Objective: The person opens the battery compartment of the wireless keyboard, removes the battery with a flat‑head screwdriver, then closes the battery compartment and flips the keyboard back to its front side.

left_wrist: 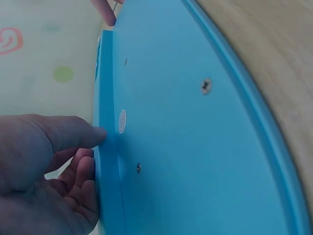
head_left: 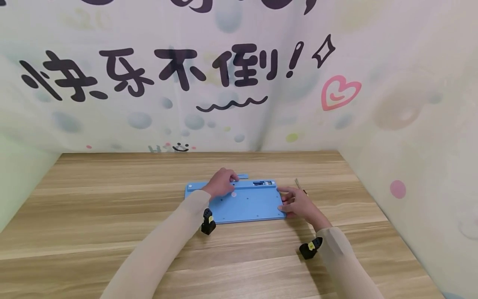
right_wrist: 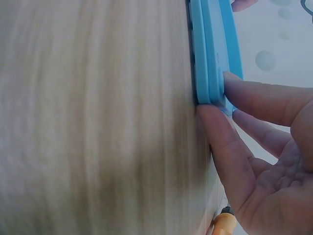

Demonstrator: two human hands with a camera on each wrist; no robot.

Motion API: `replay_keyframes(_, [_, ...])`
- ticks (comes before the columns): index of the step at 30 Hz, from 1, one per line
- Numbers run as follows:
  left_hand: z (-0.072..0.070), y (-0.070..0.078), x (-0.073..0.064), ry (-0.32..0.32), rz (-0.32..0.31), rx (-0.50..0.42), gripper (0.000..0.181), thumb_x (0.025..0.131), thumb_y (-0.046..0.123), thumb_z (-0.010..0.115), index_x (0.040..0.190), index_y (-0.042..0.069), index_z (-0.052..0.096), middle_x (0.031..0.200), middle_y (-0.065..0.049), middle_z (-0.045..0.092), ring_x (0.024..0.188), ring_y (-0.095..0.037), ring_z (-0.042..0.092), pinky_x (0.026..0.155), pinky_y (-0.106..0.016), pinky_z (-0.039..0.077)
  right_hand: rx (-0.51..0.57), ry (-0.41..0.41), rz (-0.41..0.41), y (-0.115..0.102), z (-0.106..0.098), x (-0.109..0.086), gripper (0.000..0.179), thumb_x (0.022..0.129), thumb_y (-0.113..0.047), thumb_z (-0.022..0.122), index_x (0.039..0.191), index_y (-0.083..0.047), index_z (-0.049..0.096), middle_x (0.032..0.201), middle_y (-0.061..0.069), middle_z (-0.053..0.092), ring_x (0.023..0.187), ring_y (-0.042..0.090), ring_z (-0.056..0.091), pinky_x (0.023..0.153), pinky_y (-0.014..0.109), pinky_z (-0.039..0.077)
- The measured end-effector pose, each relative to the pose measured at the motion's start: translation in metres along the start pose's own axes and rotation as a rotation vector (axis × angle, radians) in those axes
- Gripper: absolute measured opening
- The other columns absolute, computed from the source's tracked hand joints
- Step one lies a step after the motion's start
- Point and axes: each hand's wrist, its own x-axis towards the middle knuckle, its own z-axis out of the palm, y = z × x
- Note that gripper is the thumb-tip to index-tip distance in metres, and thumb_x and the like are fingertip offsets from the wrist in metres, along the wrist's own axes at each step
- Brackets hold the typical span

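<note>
A light blue keyboard (head_left: 246, 206) lies on the table with its screwed underside up. Its raised ridge runs along the far side, with an uncovered battery slot (head_left: 262, 183) near the right end. My left hand (head_left: 221, 182) grips that ridge around its middle; in the left wrist view the thumb (left_wrist: 93, 136) presses on top while the other fingers curl behind. At the right end, my right hand (head_left: 298, 204) holds the keyboard's edge, thumb above and a finger (right_wrist: 220, 137) at the lower edge. Just behind the ridge lies a small blue battery cover (head_left: 242, 176).
A screwdriver lies beyond the right hand, its thin metal shaft (head_left: 297, 182) showing in the head view and its orange handle (right_wrist: 225, 224) in the right wrist view. A printed white backdrop (head_left: 149, 128) rises behind the wood-grain table (head_left: 93, 199) and along its right side.
</note>
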Motion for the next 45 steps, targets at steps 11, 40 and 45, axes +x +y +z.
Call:
replay_keyframes(11, [-0.007, -0.001, 0.0, -0.05, -0.01, -0.057, 0.026, 0.085, -0.004, 0.058, 0.11, 0.002, 0.062, 0.106, -0.009, 0.054, 0.096, -0.023, 0.047, 0.088, -0.034, 0.041, -0.001, -0.008, -0.015, 0.003, -0.001, 0.0, 0.059, 0.08, -0.003, 0.068, 0.134, -0.004, 0.044, 0.105, 0.016, 0.053, 0.086, 0.024, 0.053, 0.061, 0.035, 0.053])
replay_keyframes(40, [-0.006, 0.005, -0.006, -0.012, -0.039, -0.07, 0.025, 0.084, -0.007, 0.058, 0.107, 0.001, 0.063, 0.103, -0.009, 0.055, 0.093, -0.021, 0.046, 0.086, -0.032, 0.041, -0.029, -0.074, -0.096, -0.014, -0.027, -0.003, 0.057, 0.083, -0.01, 0.066, 0.133, 0.001, 0.043, 0.108, 0.019, 0.053, 0.092, 0.026, 0.058, 0.068, 0.041, 0.052])
replay_keyframes(45, [-0.007, 0.004, -0.006, -0.013, -0.043, -0.084, 0.025, 0.084, -0.007, 0.057, 0.107, 0.002, 0.063, 0.102, -0.009, 0.055, 0.093, -0.021, 0.046, 0.085, -0.032, 0.041, -0.037, -0.058, -0.112, -0.019, -0.038, -0.002, 0.055, 0.084, -0.007, 0.063, 0.134, 0.002, 0.041, 0.109, 0.023, 0.052, 0.091, 0.03, 0.059, 0.065, 0.039, 0.053])
